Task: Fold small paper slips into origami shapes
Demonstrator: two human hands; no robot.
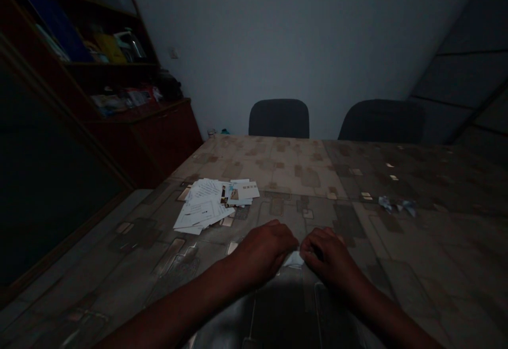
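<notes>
Close together over the near part of the table, both my hands work at a small folded piece of white paper (293, 259). My left hand (270, 245) has its fingers closed on the paper's left side. From the right, my right hand (326, 249) pinches the other side with thumb and fingers. Much of the paper is hidden under the fingers. Left of my hands lies a spread pile of printed cards and paper sheets (206, 208). Farther right on the table sit small folded paper pieces (397, 206).
A patterned cloth covers the table (270, 158). Behind its far edge stand two dark chairs (278, 118), (381, 121). A small glass (211, 133) is at the far left corner. Shelves with various items (119, 47) rise on the left. The room is dim.
</notes>
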